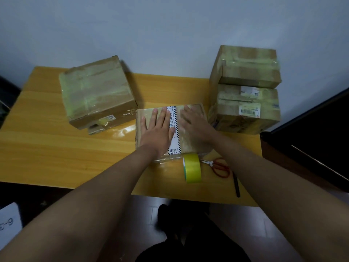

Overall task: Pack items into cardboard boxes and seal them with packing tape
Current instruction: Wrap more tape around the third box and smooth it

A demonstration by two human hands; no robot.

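A small flat cardboard box (190, 142) lies in the middle of the wooden table (56, 148), with a white printed strip running down its lid. My left hand (157, 131) lies flat on the left half of the lid, fingers straight. My right hand (194, 122) presses flat on the right half, fingers spread. A roll of yellow packing tape (192, 168) stands on edge against the box's near side. Red-handled scissors (219, 166) lie just right of the roll.
A large taped box (98, 91) sits at the back left. Two taped boxes are stacked at the back right, the upper (247, 67) on the lower (245, 112). A black pen (236, 184) lies near the table's front edge. A white sheet (8, 222) shows at lower left.
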